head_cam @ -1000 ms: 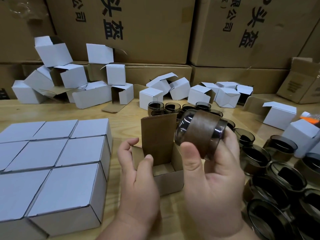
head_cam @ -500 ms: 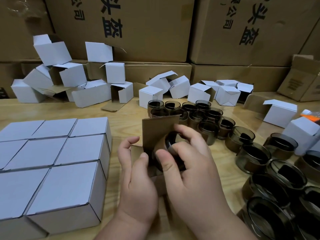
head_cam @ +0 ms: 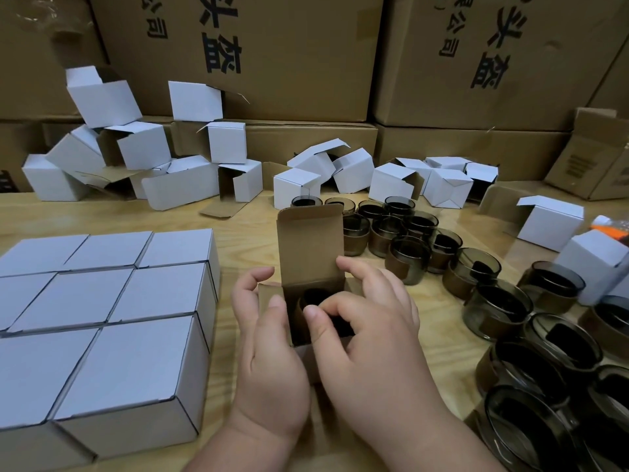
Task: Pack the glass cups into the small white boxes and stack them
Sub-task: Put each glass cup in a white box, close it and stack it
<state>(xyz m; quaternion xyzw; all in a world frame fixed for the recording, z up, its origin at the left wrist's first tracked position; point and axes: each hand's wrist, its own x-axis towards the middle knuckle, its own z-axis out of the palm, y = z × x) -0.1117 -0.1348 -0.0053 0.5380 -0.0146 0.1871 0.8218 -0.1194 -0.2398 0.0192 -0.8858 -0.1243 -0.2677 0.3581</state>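
The right hand reaches into the open box, thumb and curled fingers closed on the glass cup that sits down inside it; most of the cup is hidden behind the thumb and the box wall, so only a dark arc of its rim shows. The left hand grips the box's left wall, thumb on the near side and fingers curled round a side flap. The box's front face is covered by both hands. Its brown-lined lid flap stands upright at the back and blocks part of the cups behind it.

To the left on the table, a block of closed white boxes stands packed edge to edge, its left and near parts cut off by the frame. To the right, loose smoked-glass cups with brown sleeves stand upright close together, running from beyond the lid to the lower right corner, where the nearest are cut off and blurred. Along the back lies a jumble of empty white boxes, many tipped with flaps open. Behind them rise large brown cartons printed with black characters. An orange object at the right edge is too cut off to identify.
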